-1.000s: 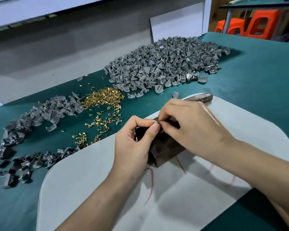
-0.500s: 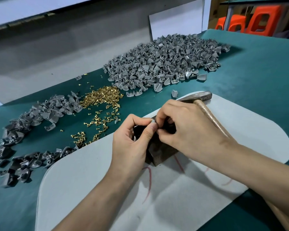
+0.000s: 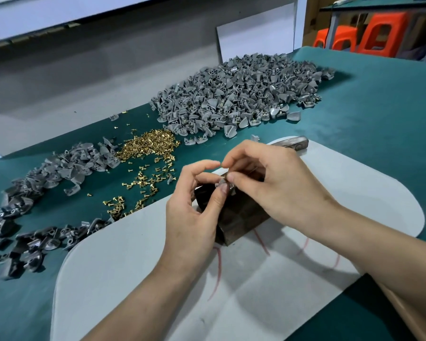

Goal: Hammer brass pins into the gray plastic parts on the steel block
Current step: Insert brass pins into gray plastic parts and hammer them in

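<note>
Okay, my left hand is opening up compared with half a second ago. Its index finger is now lifting clear, where before it was pressed down with the others. The thumb is still pressing the gray part onto the top of the steel block, with a finger backing it from behind, so that hand is still holding the part. My right hand is also rising a little off the block. Its thumb and index tip are closing in a narrow pinch just above the part, on what looks like a brass pin, though it is too small to be sure. The block is sitting in the same spot on the white mat.

I'm reading this as pin seating still going on: the part is placed, and the pin is being lined up or dropped into its hole, not yet driven. The hammer head is lying on the far edge of the mat behind my right hand, with nobody gripping it, so striking is not starting yet.

Supply is staying put: the pin pile is lying on the green cloth left of the block, and the big gray heap is sitting beyond it.
</note>
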Demonstrator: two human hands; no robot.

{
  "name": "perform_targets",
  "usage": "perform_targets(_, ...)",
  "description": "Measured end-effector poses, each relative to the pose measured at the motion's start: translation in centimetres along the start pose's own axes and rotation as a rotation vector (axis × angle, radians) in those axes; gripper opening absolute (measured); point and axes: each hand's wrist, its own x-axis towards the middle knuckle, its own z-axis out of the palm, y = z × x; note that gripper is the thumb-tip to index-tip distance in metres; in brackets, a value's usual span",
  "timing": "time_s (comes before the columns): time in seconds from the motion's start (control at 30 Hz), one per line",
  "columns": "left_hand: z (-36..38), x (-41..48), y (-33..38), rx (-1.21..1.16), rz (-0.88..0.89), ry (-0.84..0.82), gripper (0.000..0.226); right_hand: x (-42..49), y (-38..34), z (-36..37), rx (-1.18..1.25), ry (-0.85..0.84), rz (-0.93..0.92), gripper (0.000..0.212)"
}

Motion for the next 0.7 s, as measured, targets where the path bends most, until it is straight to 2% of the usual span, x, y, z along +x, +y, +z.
perform_targets(0.2,-0.1,-0.15,-0.07,0.012,0.037,0.004,0.017,-0.06,0.01,0.14,0.07,0.023,0.022,0.018)
perform_targets(0.43,-0.05,-0.01,-0.13,0.005,0.03,0.058,0.015,0.0,0.28,0.04,0.077,0.068,0.045,0.006)
perform_targets(0.7,-0.11,-0.02,-0.19,0.071,0.095,0.092,0.019,0.27,0.36,0.0,0.084,0.012,0.129,0.003)
